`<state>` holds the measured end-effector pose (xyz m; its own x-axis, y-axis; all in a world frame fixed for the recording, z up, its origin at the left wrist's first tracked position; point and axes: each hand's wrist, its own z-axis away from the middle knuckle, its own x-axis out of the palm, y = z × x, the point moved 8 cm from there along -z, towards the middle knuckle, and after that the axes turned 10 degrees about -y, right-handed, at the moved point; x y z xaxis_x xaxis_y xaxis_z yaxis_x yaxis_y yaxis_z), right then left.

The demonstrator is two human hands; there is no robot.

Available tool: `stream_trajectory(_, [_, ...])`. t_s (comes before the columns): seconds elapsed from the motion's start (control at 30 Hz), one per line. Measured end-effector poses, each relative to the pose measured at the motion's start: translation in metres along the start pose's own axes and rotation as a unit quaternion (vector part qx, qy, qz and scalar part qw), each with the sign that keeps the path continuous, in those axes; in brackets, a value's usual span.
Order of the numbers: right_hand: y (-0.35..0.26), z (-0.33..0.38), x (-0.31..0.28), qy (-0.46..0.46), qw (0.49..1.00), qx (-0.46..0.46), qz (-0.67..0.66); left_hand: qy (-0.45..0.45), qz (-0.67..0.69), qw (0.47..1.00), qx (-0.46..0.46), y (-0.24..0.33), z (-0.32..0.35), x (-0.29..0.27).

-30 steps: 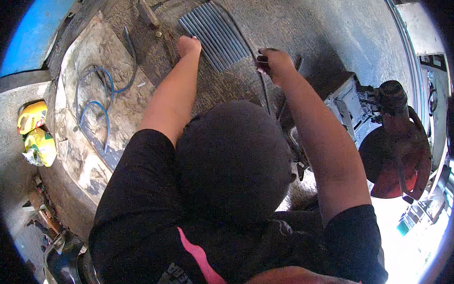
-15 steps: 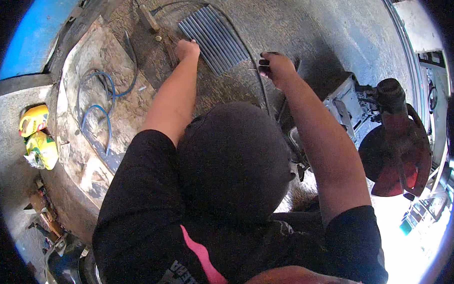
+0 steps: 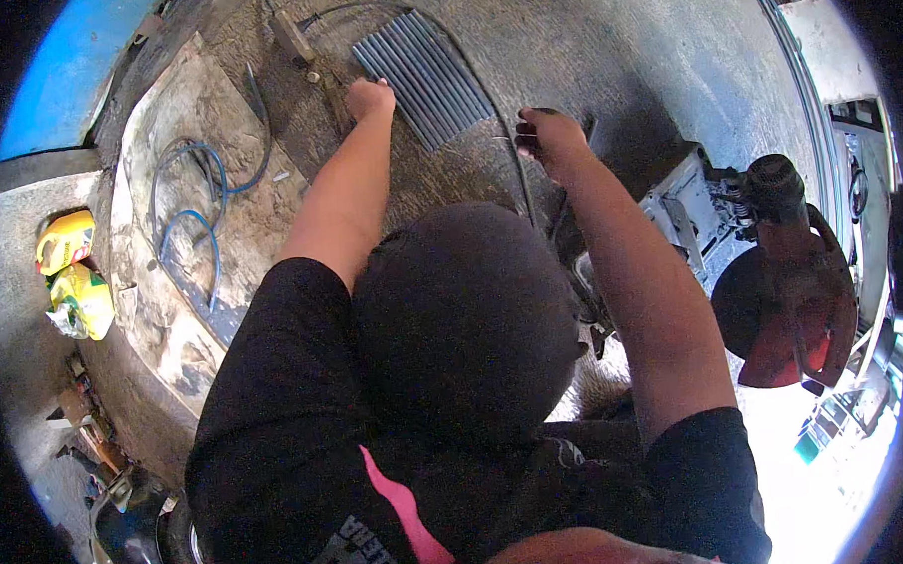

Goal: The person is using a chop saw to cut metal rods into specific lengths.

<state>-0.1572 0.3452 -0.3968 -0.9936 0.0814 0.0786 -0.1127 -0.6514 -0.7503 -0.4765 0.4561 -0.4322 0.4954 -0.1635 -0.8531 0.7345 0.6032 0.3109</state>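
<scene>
Overhead view of a person bent over a concrete floor (image 3: 602, 48). The dark head covering (image 3: 463, 321) fills the centre and hides the ground just below it. The left hand (image 3: 369, 96) is clenched at the left edge of a bundle of grey metal rods (image 3: 422, 76), which lies flat at the far centre; what the fist grips cannot be told. The right hand (image 3: 549, 139), near and right of the bundle, is closed around a thin dark bar (image 3: 515, 175) that runs back under the head. To the left, blue hose (image 3: 195, 206) coils on a stained board (image 3: 163, 292), with yellow containers (image 3: 71, 275) beyond it. To the right, a cut-off saw with a red guard (image 3: 786, 310) stands close to the right forearm. Open floor remains far right of the bundle.
</scene>
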Motion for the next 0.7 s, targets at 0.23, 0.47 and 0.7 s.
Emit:
stream_trajectory(0.23, [-0.003, 0.007, 0.004, -0.037, 0.999, 0.013, -0.016, -0.002, 0.069, 0.998, 0.005, 0.000, 0.004, -0.003])
stream_trajectory(0.47, [0.003, -0.005, -0.001, -0.020, 0.993, -0.014, 0.116, 0.020, 0.068, 0.997, 0.026, -0.004, -0.005, 0.004])
stream_trajectory(0.7, [0.018, -0.014, -0.021, 0.010, 0.997, 0.002, -0.082, 0.184, 0.253, 0.946, 0.085, 0.013, 0.011, -0.004])
